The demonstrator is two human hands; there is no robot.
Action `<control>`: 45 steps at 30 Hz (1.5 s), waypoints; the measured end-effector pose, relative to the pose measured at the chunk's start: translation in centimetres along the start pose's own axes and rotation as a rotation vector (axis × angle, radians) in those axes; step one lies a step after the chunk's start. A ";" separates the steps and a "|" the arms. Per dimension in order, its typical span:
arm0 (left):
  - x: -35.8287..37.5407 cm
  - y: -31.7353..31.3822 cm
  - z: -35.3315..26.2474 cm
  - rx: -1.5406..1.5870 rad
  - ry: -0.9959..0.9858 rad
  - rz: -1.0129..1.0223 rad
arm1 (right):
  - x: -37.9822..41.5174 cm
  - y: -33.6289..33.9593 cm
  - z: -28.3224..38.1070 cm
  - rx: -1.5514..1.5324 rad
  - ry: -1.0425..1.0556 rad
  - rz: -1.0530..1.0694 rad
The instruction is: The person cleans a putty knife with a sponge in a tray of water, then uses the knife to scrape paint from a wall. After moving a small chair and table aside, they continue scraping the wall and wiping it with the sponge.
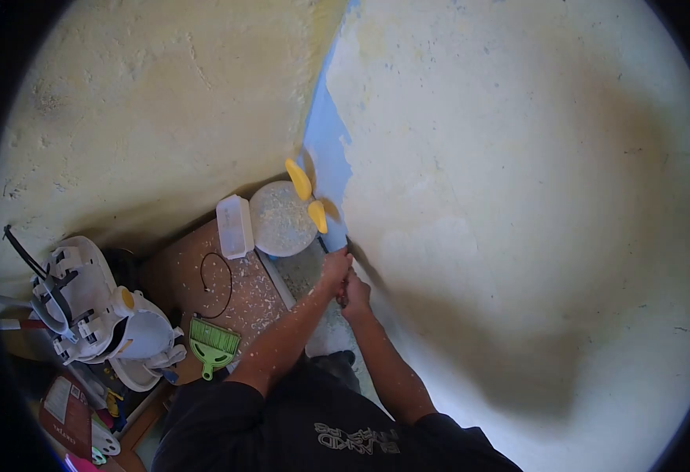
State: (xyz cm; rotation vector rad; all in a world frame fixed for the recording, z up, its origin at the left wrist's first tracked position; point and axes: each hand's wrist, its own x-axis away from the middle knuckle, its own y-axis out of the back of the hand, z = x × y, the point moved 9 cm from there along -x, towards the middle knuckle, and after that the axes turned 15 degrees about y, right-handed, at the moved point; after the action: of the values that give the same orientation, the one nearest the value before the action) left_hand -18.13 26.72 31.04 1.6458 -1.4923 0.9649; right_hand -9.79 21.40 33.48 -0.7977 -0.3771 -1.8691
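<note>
Dark and slender, the straight-handled scraping tool (337, 245) lay clasped in both fists, its tip pressed against the pale, flaking plaster wall (518, 197) low down, just beside the blue strip of bared paint (325, 149) at the corner. Left hand (335, 271) was curled shut around the handle nearer the blade; right hand (356, 295) was closed just behind it, the two touching. Whether the right fingers wrapped the handle itself or only braced the other fist could not be told. The tool appeared stiff, thin and light, probably sharp at its working end, and so best held by the handle well back from the edge, as it was. Beyond the hands, a round white stool top (282, 219) strewn with paint flakes stood in the corner, with two yellow oval pieces (307, 193) at its far side and a white rectangular box (234, 226) touching its left. Further out lay a black looped cord (217, 283) on the brown, chip-littered floor (180, 267), a green plastic dustpan (213, 344), and a dismantled white fan housing (93, 307).
</note>
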 end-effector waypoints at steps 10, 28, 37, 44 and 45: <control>-1.8 0.1 0.6 -0.085 -0.112 -0.103 | -1.9 0.7 -1.6 0.085 -0.045 -0.006; -2.4 -2.6 3.9 -0.036 -0.051 -0.026 | -1.2 3.5 -3.3 0.013 -0.099 0.031; -5.1 -3.9 6.3 -0.052 -0.230 -0.025 | -1.5 3.8 -3.7 0.007 -0.070 -0.069; -2.8 -3.5 6.5 -0.110 -0.136 -0.097 | -0.5 3.8 -3.3 -0.017 -0.079 0.007; -3.7 -3.5 6.4 -0.106 -0.134 -0.099 | -0.2 4.5 -3.2 0.007 -0.088 -0.023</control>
State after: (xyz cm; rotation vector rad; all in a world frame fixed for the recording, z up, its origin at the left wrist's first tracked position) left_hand -14.41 23.17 24.71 1.7186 -1.5077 0.7224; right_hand -6.83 17.70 30.59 -0.8763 -0.4493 -1.8577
